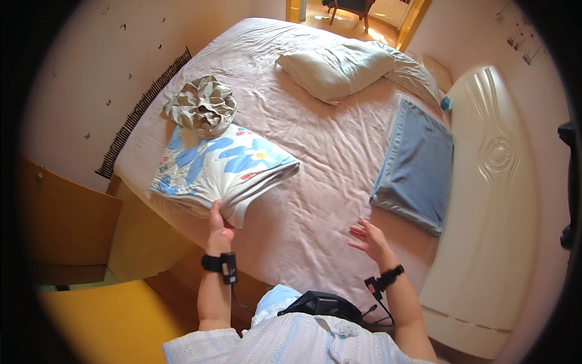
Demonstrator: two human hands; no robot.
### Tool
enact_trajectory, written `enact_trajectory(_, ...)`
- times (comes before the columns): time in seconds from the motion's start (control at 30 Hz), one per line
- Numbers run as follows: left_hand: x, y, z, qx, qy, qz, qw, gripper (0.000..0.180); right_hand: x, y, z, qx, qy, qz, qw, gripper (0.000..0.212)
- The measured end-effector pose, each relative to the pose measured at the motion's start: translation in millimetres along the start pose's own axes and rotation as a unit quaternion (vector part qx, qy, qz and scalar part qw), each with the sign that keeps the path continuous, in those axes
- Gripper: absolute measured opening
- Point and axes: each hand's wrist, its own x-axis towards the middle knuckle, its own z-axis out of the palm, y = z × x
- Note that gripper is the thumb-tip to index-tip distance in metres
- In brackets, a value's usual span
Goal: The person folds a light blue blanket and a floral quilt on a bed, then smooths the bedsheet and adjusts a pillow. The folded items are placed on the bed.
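My left hand [219, 230] is closed on the near edge of a folded quilt [227, 155], white with blue flowers and a grey border. Its thumb lies on top and the other fingers are hidden by the fold. The quilt's near corner hangs loose just right of that hand. Over the bed, my right hand [369, 241] is held with fingers apart and nothing in them, just short of a folded blue-grey blanket [418, 167]. A crumpled beige cloth [203, 106] touches the quilt's far edge.
A pink sheet [333, 151] with wrinkles covers the bed. Beige pillows [339, 67] lie at its far side. The cream headboard [485, 182] rises on the right. A yellow surface [115, 321] is at the lower left, and a chair [351, 7] stands past the doorway.
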Motion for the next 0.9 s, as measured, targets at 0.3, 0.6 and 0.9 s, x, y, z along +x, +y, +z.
enact_trajectory(0.3, -205, 110, 54, 0.121, -0.096, 0.189, 0.970, 0.043, 39, 95, 144, 0.076, -0.143, 0.218, 0.962, 0.111)
enact_trajectory(0.6, -224, 114, 64, 0.099, -0.180, 0.099, 0.974, 0.045, -4, 149, 143, 0.051, -0.174, 0.328, 0.927, 0.100)
enact_trajectory(0.9, -253, 118, 134, 0.125, -0.295, 0.193, 0.927, 0.042, -78, 96, 116, 0.224, -0.422, 0.059, 0.876, 0.060)
